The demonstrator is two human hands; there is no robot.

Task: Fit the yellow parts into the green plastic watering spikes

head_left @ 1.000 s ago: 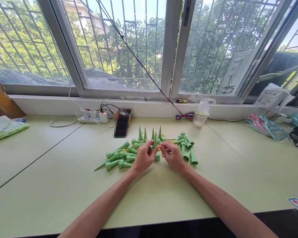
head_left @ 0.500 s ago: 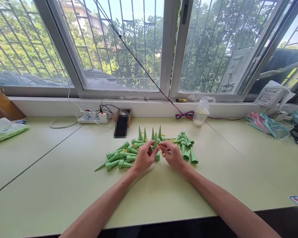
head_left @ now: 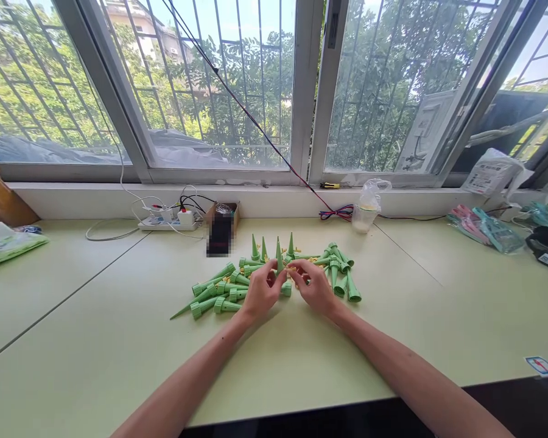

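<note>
My left hand (head_left: 261, 291) is closed around a green plant watering spike (head_left: 279, 257), held point upward. Thumb and fingers of my right hand (head_left: 316, 289) pinch a small yellow valve (head_left: 291, 270) against the side of that spike; whether it sits in a hole cannot be made out. Behind the hands, several green spikes (head_left: 254, 248) stand upright on their caps. More capped spikes (head_left: 231, 288) lie in a pile left of my left hand. To the right of my right hand rests another group of green spikes (head_left: 354, 287). Loose yellow valves are partly hidden behind my fingers.
On the pale green table (head_left: 119, 340), a power strip (head_left: 168, 221) and a small cardboard box (head_left: 234, 214) stand at the back. Further right are coiled cable (head_left: 342, 212), a plastic cup with a bag (head_left: 364, 218) and packets (head_left: 488, 230). A tissue pack (head_left: 9, 244) lies far left.
My right fingers have moved in closer to the held spike, and the yellow valve between them now shows more clearly. The spike leans slightly further left. The whole view has shifted a little.
</note>
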